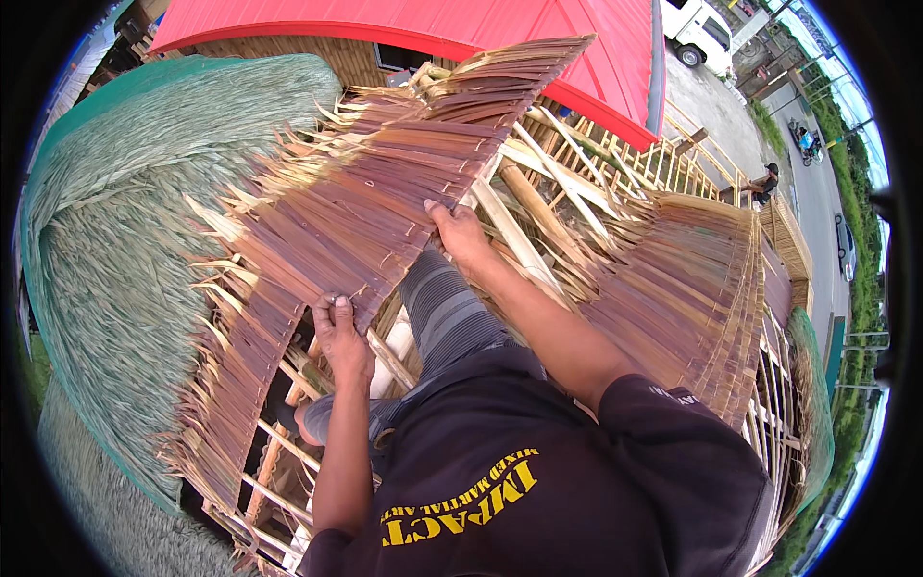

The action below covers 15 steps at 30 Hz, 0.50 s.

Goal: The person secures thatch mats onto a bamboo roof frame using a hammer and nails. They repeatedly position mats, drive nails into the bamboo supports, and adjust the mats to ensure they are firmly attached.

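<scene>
At the left edge of the roof, older thatch (pixel 125 240) under a green net (pixel 58 192) is already laid, grey-green and dense. Beside it lies the thatch panel (pixel 356 192) in hand, a long strip of reddish-brown dried palm leaves folded over a spine, its frayed tips fanning toward the netted side; it rests slantwise across the bamboo frame (pixel 538 221), from the lower left corner up toward the red roof (pixel 538 38) behind. The left hand (pixel 338 332) is closed over the panel's lower edge, fingers curled round the leaves. The right hand (pixel 458 231) grips the same edge higher up, thumb on top, just where the panel meets a bamboo pole. Further right, a stack of laid panels (pixel 692 288) covers part of the frame, while bare rafters show between and below the hands, so by my reading the covering is roughly half done, with this panel held in place but not visibly tied
</scene>
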Available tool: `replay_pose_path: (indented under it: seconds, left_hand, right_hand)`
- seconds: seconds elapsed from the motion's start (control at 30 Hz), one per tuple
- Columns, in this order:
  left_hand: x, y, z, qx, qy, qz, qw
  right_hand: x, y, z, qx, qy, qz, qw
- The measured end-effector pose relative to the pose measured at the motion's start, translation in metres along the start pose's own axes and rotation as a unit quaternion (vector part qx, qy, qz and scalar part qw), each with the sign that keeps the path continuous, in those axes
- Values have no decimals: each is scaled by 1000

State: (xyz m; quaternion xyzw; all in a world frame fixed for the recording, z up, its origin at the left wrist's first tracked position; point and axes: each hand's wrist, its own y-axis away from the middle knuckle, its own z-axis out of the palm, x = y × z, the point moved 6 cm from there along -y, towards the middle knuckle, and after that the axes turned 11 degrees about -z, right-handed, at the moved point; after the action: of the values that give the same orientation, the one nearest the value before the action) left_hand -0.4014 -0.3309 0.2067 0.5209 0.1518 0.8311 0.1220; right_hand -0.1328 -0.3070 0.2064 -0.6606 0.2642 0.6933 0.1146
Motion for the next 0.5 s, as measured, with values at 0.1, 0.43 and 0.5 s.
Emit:
replay_pose_path:
  seconds: [0.1, 0.43, 0.5]
  left_hand:
    - [-35, -30, 64, -47, -69, -33, 996]
    - [-158, -102, 170, -146, -214, -193, 946]
    - [-170, -122, 173, -157, -268, -209, 927]
  right_hand:
    - [-4, -18, -66, 76, -30, -26, 996]
    - [123, -30, -200, 185, -82, 125, 971]
    - [143, -19, -208, 229, -74, 128, 962]
